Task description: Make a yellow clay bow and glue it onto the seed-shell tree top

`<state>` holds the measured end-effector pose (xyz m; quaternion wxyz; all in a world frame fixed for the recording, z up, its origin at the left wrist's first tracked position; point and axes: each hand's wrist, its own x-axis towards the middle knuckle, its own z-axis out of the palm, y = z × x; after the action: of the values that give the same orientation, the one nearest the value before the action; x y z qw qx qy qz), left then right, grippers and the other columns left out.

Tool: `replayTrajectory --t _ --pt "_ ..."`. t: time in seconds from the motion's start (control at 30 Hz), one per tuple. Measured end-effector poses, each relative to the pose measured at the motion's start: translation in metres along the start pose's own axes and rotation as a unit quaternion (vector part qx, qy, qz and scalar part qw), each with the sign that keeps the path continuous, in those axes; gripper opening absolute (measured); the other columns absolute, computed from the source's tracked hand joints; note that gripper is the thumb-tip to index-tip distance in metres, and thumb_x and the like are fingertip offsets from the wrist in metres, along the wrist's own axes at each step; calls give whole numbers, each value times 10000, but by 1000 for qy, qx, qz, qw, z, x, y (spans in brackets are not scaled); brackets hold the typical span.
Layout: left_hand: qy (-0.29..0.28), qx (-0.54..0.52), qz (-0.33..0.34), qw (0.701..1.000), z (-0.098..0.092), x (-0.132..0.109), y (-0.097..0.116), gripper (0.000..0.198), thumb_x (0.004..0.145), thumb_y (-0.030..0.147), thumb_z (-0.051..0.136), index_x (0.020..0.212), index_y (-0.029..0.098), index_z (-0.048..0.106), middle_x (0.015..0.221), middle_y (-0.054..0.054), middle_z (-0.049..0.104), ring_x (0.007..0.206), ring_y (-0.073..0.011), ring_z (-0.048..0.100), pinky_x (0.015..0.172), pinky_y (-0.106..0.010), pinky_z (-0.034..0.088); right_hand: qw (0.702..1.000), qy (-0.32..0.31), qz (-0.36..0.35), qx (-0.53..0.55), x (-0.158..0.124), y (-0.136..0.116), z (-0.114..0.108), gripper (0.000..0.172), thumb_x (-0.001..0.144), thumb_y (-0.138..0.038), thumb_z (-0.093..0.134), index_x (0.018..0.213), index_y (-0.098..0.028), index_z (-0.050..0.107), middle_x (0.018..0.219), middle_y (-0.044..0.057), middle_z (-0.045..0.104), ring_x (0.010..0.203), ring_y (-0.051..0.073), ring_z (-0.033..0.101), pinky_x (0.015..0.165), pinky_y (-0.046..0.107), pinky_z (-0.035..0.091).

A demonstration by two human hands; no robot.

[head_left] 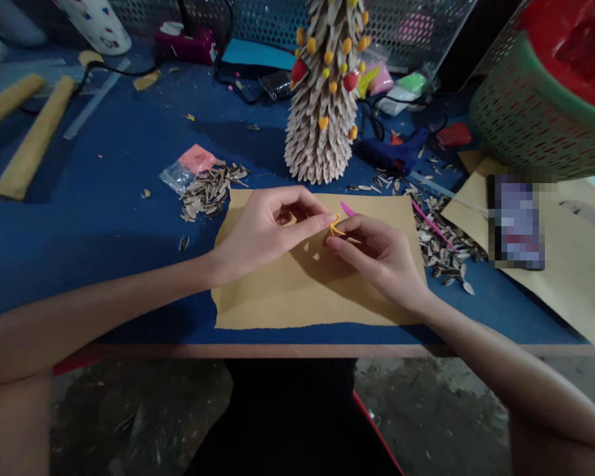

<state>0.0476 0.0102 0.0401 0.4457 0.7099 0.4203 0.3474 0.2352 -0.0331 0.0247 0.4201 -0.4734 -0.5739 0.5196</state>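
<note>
Over a sheet of tan paper point(277, 297), my left hand point(280, 228) pinches a small yellow piece point(335, 226), thin and looped, perhaps soft clay in a bow shape. My right hand point(379, 254) is closed too, with thumb and forefinger at the lower end of the same piece. The pointed tip of a pink tool point(347, 209) shows behind my right fingers; the rest is hidden. Just beyond the paper stands a cone-shaped tree point(320, 149) of overlapping seed shells, dotted with yellow and red balls and an orange heart.
Sunflower seed shells lie in a left pile point(208, 192) and a right pile point(449, 254), where a pink stick point(434, 226) rests. A blue glue gun point(394, 151), a green basket point(540, 112), a blurred phone point(518, 225) and a bag of pink clay point(196, 160) stand around.
</note>
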Motion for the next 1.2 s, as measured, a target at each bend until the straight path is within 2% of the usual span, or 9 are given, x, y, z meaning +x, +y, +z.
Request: replayTrajectory --t 0.3,0.5,0.7,1.03,1.2 --pt "-6 -25 0 1000 2 -2 0 161 863 323 691 835 166 711 819 -25 721 738 -137 631 654 -254 476 1000 -19 -7 -9 1 0 2 170 855 -344 730 821 -194 659 791 9 683 695 122 667 664 247 574" --pt "-6 -33 2 999 2 -1 0 165 863 326 695 825 167 712 822 -27 724 734 -137 626 648 -256 476 1000 5 -16 3 0 0 0 182 858 -364 731 825 -199 662 797 7 689 698 118 662 665 250 563" --pt "-11 -42 2 999 3 -2 -4 166 858 333 703 826 170 709 804 -28 718 714 -138 625 627 -256 474 1000 1 -18 -9 1 0 1 194 854 -379 735 825 -200 664 800 11 694 693 123 665 656 256 565" --pt "-18 -44 0 999 3 -1 -3 156 865 302 690 834 151 712 803 -23 715 711 -130 619 617 -243 448 1000 -19 -21 11 0 1 2 113 861 -270 724 837 -186 653 787 -4 691 692 103 672 655 220 555" --pt "-12 -39 -1 999 2 1 -5 168 859 311 689 818 150 716 787 -24 714 692 -123 599 614 -241 431 1000 0 -17 9 0 1 -2 104 870 -273 713 845 -179 675 800 1 679 686 94 644 645 213 544"
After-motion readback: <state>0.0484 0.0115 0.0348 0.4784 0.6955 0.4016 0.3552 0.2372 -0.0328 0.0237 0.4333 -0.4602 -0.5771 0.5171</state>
